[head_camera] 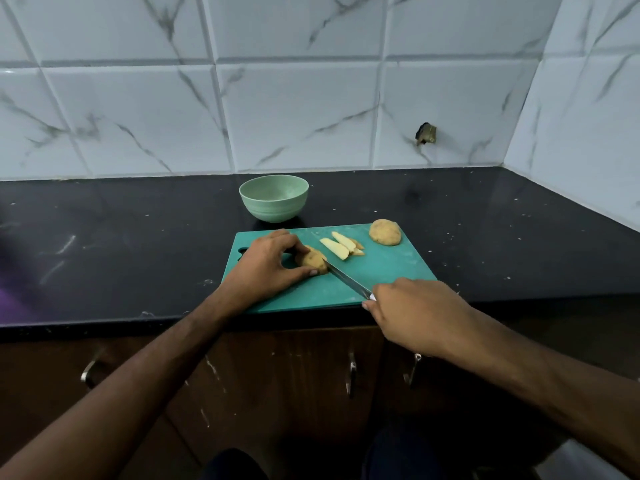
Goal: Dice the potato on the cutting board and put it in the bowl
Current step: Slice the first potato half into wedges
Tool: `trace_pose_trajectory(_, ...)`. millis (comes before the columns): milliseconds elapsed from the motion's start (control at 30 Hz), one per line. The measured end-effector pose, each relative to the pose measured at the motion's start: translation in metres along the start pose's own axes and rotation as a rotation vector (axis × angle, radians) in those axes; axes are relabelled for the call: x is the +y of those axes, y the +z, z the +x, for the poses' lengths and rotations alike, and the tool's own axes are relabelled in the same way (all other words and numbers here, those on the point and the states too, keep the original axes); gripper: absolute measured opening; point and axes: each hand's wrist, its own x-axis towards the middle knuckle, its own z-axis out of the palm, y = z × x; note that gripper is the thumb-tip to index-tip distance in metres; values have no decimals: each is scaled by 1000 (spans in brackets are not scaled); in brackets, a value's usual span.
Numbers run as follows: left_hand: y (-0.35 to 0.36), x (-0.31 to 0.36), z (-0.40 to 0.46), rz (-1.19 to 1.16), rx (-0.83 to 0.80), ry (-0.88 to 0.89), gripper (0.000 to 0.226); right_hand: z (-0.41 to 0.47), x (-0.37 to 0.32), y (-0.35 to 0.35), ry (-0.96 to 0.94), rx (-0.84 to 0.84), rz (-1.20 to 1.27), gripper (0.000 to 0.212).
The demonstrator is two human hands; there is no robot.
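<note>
Roughly half the slicing done, no dicing yet, nothing in the bowl.

The board (381, 271), the landmark here, lies at the counter's front edge; the bowl (273, 198) stands just behind its back edge and looks empty. On the board's far right corner sits an uncut potato half (385, 231), skin up. Mid-board, toward the back, lie a few long slices (341, 247), still to be cut across into cubes. On the board's left part the left hand (268, 263) curls over the other potato piece (313, 260), thumb and fingers pinching it, while the right hand (414, 315), off the board's front right edge, grips the knife (348, 280), whose blade touches that piece. By my reckoning, more slicing, all cross-cutting and the transfer remain.
</note>
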Motion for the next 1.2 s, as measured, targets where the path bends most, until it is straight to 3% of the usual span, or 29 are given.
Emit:
trace_pose_trajectory(233,3,1,-1,44,4,7,37,25,22,-23,113,-106,93,43)
trace_pose_trajectory(367,3,-2,1,38,19,7,37,25,23,-28,126,-28,100,44)
trace_pose_trajectory(567,5,-2,0,53,22,37,31,32,0,-33,71,46,25,45)
trace_pose_trajectory(967,2,-1,-1,71,19,24,40,37,-18,-42,15,-28,-87,36)
trace_pose_trajectory(1200,3,-3,-1,63,35,42,39,61,-24,-43,4,-78,10,38)
